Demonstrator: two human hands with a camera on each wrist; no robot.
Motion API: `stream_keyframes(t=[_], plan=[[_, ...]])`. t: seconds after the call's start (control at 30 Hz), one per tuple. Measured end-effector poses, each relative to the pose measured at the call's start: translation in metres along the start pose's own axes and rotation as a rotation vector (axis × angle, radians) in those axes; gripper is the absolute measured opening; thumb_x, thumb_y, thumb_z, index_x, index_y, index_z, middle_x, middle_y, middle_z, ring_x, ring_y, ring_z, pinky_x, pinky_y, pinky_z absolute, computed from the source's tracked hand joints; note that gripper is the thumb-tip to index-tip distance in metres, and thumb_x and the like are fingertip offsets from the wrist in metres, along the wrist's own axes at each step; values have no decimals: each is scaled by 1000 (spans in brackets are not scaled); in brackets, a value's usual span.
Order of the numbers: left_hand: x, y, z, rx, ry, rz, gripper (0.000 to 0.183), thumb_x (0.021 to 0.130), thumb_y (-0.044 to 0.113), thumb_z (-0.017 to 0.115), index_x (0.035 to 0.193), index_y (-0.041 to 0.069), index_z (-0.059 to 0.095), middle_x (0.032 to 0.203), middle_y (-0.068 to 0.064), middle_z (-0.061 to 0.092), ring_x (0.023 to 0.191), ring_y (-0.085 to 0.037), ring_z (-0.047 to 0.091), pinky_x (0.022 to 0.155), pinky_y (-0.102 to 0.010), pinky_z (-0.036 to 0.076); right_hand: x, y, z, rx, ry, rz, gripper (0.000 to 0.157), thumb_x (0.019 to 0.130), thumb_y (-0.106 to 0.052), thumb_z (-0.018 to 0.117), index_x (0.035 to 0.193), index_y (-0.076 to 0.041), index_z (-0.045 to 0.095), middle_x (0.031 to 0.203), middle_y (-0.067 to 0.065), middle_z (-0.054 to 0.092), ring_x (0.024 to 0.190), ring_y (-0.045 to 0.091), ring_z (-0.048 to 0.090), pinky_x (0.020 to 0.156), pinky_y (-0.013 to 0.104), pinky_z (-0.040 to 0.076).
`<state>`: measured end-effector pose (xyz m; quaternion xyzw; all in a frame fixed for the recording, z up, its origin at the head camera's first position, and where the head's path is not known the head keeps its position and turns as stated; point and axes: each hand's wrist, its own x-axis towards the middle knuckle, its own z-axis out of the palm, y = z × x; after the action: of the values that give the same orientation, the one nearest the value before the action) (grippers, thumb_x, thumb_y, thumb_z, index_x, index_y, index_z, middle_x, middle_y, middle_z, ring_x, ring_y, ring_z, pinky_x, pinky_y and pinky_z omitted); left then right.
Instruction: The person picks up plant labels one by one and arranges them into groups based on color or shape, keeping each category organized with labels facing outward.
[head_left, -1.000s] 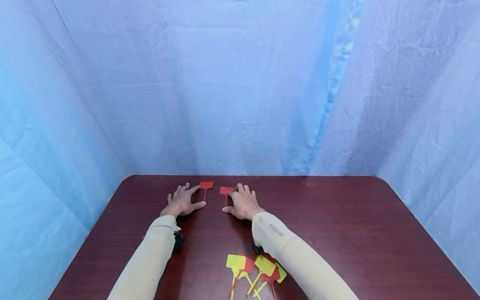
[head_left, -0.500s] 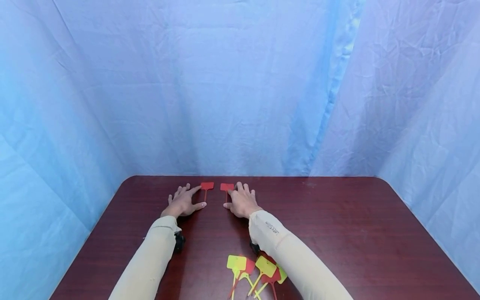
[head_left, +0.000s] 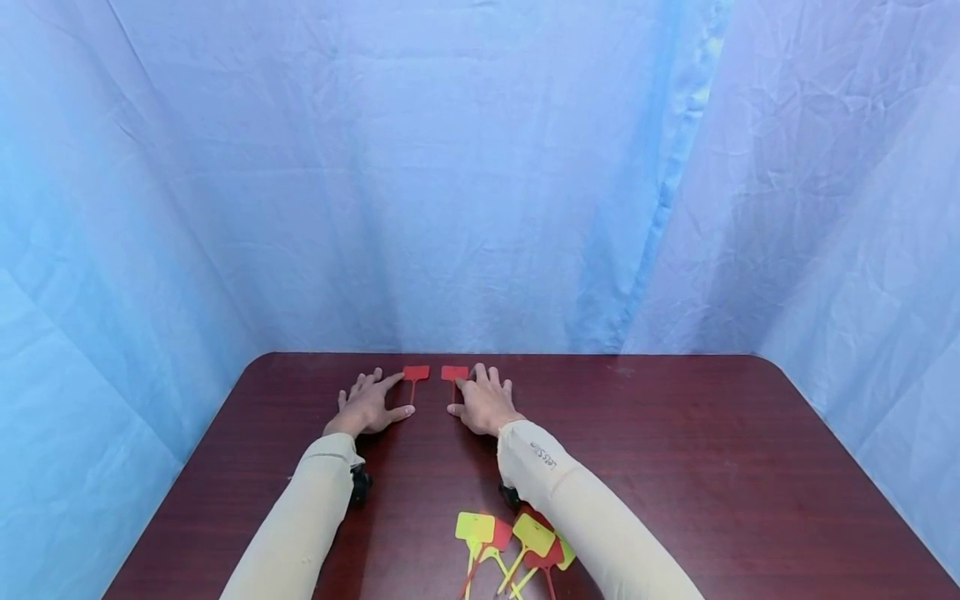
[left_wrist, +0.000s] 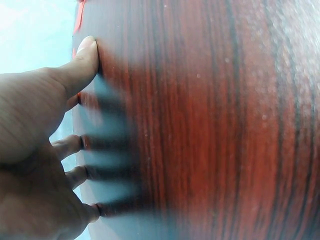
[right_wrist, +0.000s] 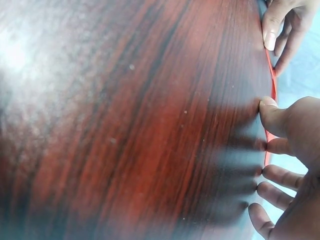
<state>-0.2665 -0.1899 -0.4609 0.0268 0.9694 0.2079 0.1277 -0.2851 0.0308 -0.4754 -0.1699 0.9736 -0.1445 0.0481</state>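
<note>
Desk has a red left tag and red right tag by its far edge, stems toward you, between your left hand and right hand, each spread wide, touching the nearer tag.

Glossy wood-grain tabletop, smooth plastic-looking tags, creased cloth curtain.

Head view looks forward and down; wrist views skim table.
</note>
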Motion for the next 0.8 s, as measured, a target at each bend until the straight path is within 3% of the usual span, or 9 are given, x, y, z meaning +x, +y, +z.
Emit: stream_keyframes(t=[0.23,0.43,0.6,0.8], plan=[[-1,1,-1,-4,5,7,77,98,42,65,160,11,32,164,-28,17,151,-50,9,116,-72,8,-2,2,-3,48,4,-14,58,99,-41,66,150,-15,53,135,14,47,119,32,41,90,49,37],[-1,-1,-2,-15,5,19,78,98,43,65,160,11,31,164,-29,16,150,-51,7,115,-73,6,-8,11,-10,152,-20,-58,58,99,-38,67,149,-12,54,135,14,49,123,32,43,98,53,37],[0,-1,-2,-16,8,27,78,98,42,65,160,10,31,164,-29,16,150,-51,8,115,-73,6,-20,21,-17,185,-38,-104,56,99,-38,67,147,-11,56,136,13,51,125,31,44,101,55,37],[0,-2,-1,-24,2,24,78,98,40,66,161,10,31,164,-29,15,151,-51,7,116,-72,6,-39,31,-23,187,5,-181,47,99,-36,67,138,-9,64,131,9,56,121,28,47,99,54,39]])
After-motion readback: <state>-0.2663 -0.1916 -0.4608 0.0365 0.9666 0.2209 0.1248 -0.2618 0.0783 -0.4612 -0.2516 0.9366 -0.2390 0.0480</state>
